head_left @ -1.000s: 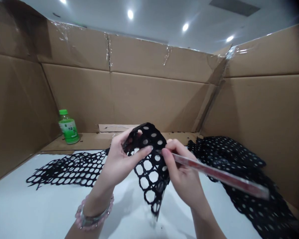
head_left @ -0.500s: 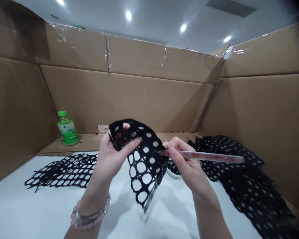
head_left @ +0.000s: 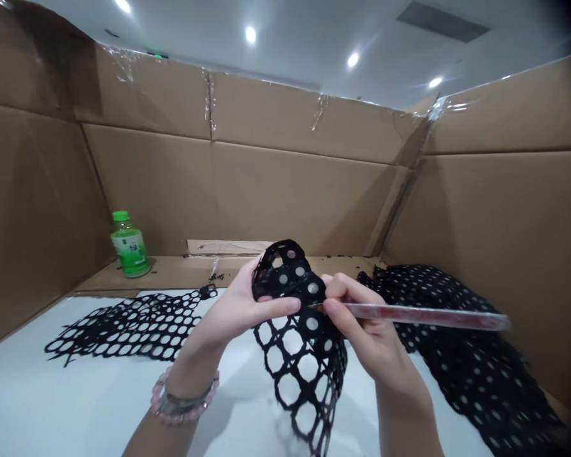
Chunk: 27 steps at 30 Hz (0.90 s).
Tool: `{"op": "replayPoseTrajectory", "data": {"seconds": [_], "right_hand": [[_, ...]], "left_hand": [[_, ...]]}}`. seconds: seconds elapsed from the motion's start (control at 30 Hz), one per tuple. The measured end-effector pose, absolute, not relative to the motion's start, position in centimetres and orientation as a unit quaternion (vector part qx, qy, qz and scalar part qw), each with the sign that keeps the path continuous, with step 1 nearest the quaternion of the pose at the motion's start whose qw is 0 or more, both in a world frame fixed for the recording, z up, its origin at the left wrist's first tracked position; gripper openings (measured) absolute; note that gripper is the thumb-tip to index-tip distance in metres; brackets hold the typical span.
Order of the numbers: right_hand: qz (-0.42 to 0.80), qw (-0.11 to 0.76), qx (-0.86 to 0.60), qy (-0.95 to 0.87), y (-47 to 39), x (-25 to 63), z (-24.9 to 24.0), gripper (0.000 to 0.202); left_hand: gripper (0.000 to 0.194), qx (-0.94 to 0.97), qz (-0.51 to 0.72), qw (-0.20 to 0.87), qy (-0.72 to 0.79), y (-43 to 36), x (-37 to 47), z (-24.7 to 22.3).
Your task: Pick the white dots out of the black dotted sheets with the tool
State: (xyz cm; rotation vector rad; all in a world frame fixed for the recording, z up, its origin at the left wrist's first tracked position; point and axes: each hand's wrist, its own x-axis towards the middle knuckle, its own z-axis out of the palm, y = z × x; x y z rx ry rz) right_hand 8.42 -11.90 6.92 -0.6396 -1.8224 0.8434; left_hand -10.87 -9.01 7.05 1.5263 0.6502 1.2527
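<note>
A strip of black fabric with round holes (head_left: pixel 308 368) hangs in front of me, bunched at its top and dangling over the white table. My left hand (head_left: pixel 247 304) is closed on the bunched part, thumb on the near side. My right hand (head_left: pixel 356 317) pinches a slim tool with a clear reddish handle (head_left: pixel 428 315), whose thin tip touches the fabric by my left thumb. The fingers of my right hand are also at the fabric's right edge; whether they grip it too I cannot tell.
Black netting (head_left: pixel 133 327) lies flat at the left, below a green bottle (head_left: pixel 131 247). Dotted black fabric (head_left: pixel 476 362) is heaped at the right. Cardboard walls (head_left: pixel 285 190) surround the white table (head_left: pixel 38 406). Small black scraps lie along the back.
My left hand has moved right, closer to my right hand, and the fabric is bunched tighter and hangs lower. The tool's handle reaches farther right. The white bowl is now hidden.
</note>
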Motion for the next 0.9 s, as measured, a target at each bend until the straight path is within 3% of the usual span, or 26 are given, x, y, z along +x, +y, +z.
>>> {"op": "replayPoseTrajectory", "data": {"seconds": [0.13,0.3,0.43,0.53,0.7,0.9], "right_hand": [[0.281,0.490,-0.307,-0.766,-12.2,8.2,6.8,0.029],[0.110,0.488,-0.381,-0.777,-13.5,6.5,7.0,0.029],[0.011,0.512,-0.382,-0.769,-14.0,5.2,6.9,0.029],[0.062,0.527,-0.358,-0.768,-13.6,5.6,6.8,0.028],[0.312,0.526,-0.292,-0.736,-12.3,7.6,6.6,0.023],[0.353,0.538,-0.247,-0.724,-12.0,8.0,6.9,0.029]], "left_hand": [[0.048,0.619,0.577,0.435,0.307,-9.6,-10.4,7.2],[0.049,0.642,0.620,0.308,0.329,-10.7,-10.1,6.9],[0.046,0.638,0.627,0.287,0.344,-11.8,-10.1,6.9],[0.049,0.604,0.642,0.292,0.371,-12.1,-10.5,7.3],[0.042,0.571,0.659,0.284,0.398,-10.7,-11.0,7.6],[0.044,0.600,0.602,0.394,0.350,-9.2,-11.4,7.1]]}}
